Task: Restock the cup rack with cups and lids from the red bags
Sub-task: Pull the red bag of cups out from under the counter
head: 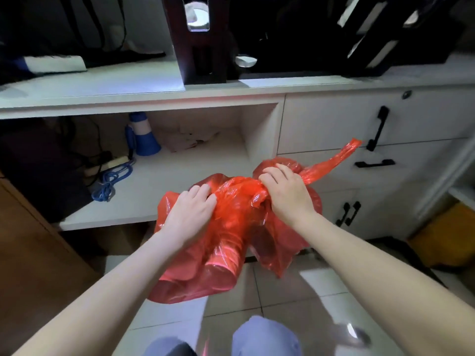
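Observation:
A red plastic bag (231,227) hangs in the air in front of the counter, above the tiled floor. Through its thin plastic a stack of cups (223,263) shows as ribbed round shapes near the bottom. My left hand (190,211) grips the bag's upper left side. My right hand (285,194) grips the twisted knot at the bag's top, and a loose red handle strip (339,155) sticks out to the upper right. On the counter at the back stands the dark cup rack (200,47), with white cups or lids (198,16) in its top slot.
The white counter edge (231,93) runs across the view. Below it an open shelf holds a blue and white megaphone (144,134), a blue cord (113,181) and a power strip. Drawers with black handles (377,129) are at the right. My knees are at the bottom.

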Demonstrator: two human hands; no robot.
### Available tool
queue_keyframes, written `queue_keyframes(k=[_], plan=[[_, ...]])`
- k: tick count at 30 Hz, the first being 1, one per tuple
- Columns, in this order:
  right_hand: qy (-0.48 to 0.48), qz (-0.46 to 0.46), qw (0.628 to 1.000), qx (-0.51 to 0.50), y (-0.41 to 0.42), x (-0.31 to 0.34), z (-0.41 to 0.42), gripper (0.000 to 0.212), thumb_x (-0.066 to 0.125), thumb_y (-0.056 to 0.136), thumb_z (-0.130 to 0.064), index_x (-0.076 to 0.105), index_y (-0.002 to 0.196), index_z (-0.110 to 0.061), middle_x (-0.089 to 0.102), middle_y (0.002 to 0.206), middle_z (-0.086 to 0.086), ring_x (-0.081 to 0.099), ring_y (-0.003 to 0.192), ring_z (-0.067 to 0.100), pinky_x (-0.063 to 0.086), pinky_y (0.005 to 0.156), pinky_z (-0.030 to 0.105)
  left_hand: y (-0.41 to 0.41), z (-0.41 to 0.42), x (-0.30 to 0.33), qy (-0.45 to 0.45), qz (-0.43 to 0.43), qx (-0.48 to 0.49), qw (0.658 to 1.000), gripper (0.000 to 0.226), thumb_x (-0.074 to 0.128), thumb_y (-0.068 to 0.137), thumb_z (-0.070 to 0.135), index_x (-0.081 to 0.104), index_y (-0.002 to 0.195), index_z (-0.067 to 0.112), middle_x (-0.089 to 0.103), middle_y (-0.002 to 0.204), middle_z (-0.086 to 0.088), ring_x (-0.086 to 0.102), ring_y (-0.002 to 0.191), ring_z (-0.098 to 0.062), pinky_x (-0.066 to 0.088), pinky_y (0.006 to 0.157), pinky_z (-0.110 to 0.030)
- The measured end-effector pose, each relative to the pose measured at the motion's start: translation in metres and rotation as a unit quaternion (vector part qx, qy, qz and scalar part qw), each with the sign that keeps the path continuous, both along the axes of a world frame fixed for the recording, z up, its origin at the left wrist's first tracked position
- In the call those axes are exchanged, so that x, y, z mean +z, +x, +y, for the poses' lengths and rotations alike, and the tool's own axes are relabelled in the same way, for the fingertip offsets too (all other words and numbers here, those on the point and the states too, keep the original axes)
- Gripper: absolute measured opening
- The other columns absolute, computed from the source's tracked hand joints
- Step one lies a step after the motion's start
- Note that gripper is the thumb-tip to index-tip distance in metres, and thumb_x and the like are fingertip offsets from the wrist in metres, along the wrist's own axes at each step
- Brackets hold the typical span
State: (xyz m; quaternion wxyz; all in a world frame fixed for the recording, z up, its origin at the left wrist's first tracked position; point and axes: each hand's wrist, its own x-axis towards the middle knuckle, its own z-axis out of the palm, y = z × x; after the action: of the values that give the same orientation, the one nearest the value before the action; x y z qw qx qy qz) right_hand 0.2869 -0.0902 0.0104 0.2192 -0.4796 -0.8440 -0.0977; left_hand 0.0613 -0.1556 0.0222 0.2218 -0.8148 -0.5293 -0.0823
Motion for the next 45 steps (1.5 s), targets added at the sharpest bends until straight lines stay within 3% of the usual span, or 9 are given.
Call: queue_keyframes(k=[2, 5, 11, 16, 25, 34, 40, 45], plan=[[0.008, 0.002, 1.000, -0.028, 0.025, 0.008, -0.021, 0.038, 0.048, 0.090, -0.010, 0.057, 0.127, -0.015, 0.054, 0.132, 0.009, 0.040, 0.129, 0.039, 0.040, 0.092, 0.048, 0.020, -0.010, 0.011, 0.016, -0.001, -0.032, 0.999, 0.023, 0.034, 0.073, 0.009, 0.056, 0.068, 0.006, 0.056, 0.073, -0.016, 0.054, 0.059, -0.032, 0.039, 0.046, -0.033], [0.012, 0.001, 0.997, -0.081, 0.068, 0.021, -0.043, 0.049, 0.048, 0.088, -0.009, 0.051, 0.135, -0.023, 0.050, 0.136, 0.008, 0.037, 0.130, 0.038, 0.037, 0.094, 0.046, 0.053, -0.013, 0.024, 0.022, -0.015, -0.070, 0.997, 0.025, 0.032, 0.075, 0.013, 0.056, 0.071, 0.005, 0.057, 0.076, -0.017, 0.055, 0.062, -0.033, 0.040, 0.047, -0.034], [0.030, -0.031, 0.982, -0.185, 0.165, 0.037, -0.059, 0.050, 0.045, 0.090, -0.012, 0.047, 0.138, -0.026, 0.049, 0.137, 0.006, 0.038, 0.129, 0.032, 0.037, 0.093, 0.043, 0.139, 0.015, 0.040, -0.003, -0.051, -0.113, 0.992, 0.006, 0.058, 0.081, 0.005, 0.060, 0.085, 0.001, 0.057, 0.088, -0.021, 0.056, 0.076, -0.038, 0.043, 0.057, -0.044], [0.021, -0.022, 0.965, -0.260, 0.252, 0.055, -0.054, 0.044, 0.047, 0.095, -0.017, 0.046, 0.137, -0.029, 0.048, 0.137, 0.005, 0.037, 0.130, 0.032, 0.035, 0.098, 0.045, 0.228, 0.055, 0.059, -0.030, -0.079, -0.177, 0.981, 0.017, 0.058, 0.085, 0.008, 0.059, 0.100, 0.000, 0.056, 0.104, -0.021, 0.054, 0.093, -0.039, 0.045, 0.075, -0.049], [0.011, 0.015, 0.926, -0.377, 0.400, 0.191, -0.074, 0.046, 0.054, 0.088, -0.012, 0.052, 0.132, -0.024, 0.051, 0.132, 0.007, 0.039, 0.129, 0.034, 0.035, 0.098, 0.047, 0.390, 0.084, 0.207, -0.071, -0.100, -0.286, 0.950, 0.018, 0.056, 0.080, -0.002, 0.060, 0.098, -0.001, 0.056, 0.100, -0.021, 0.055, 0.088, -0.039, 0.042, 0.069, -0.046], [0.061, 0.073, 0.900, -0.426, 0.544, 0.351, -0.112, 0.055, 0.053, 0.076, -0.001, 0.056, 0.129, -0.017, 0.056, 0.127, 0.009, 0.045, 0.122, 0.035, 0.038, 0.094, 0.047, 0.550, 0.089, 0.367, -0.051, -0.132, -0.349, 0.926, 0.022, 0.052, 0.076, -0.007, 0.062, 0.095, -0.001, 0.057, 0.094, -0.021, 0.055, 0.084, -0.040, 0.048, 0.071, -0.050], [0.101, 0.080, 0.888, -0.442, 0.617, 0.388, -0.124, 0.053, 0.058, 0.074, 0.000, 0.058, 0.124, -0.015, 0.059, 0.121, 0.009, 0.048, 0.118, 0.034, 0.038, 0.094, 0.047, 0.633, 0.105, 0.403, -0.046, -0.181, -0.364, 0.912, 0.031, 0.052, 0.073, -0.012, 0.062, 0.100, 0.002, 0.055, 0.099, -0.018, 0.050, 0.087, -0.037, 0.042, 0.077, -0.045], [0.084, 0.077, 0.871, -0.477, 0.665, 0.383, -0.110, 0.045, 0.053, 0.084, -0.003, 0.056, 0.127, -0.017, 0.057, 0.125, 0.009, 0.044, 0.122, 0.035, 0.037, 0.100, 0.050, 0.693, 0.137, 0.401, -0.068, -0.215, -0.370, 0.901, 0.033, 0.049, 0.078, -0.010, 0.061, 0.106, 0.003, 0.054, 0.107, -0.014, 0.047, 0.097, -0.033, 0.041, 0.084, -0.043]])
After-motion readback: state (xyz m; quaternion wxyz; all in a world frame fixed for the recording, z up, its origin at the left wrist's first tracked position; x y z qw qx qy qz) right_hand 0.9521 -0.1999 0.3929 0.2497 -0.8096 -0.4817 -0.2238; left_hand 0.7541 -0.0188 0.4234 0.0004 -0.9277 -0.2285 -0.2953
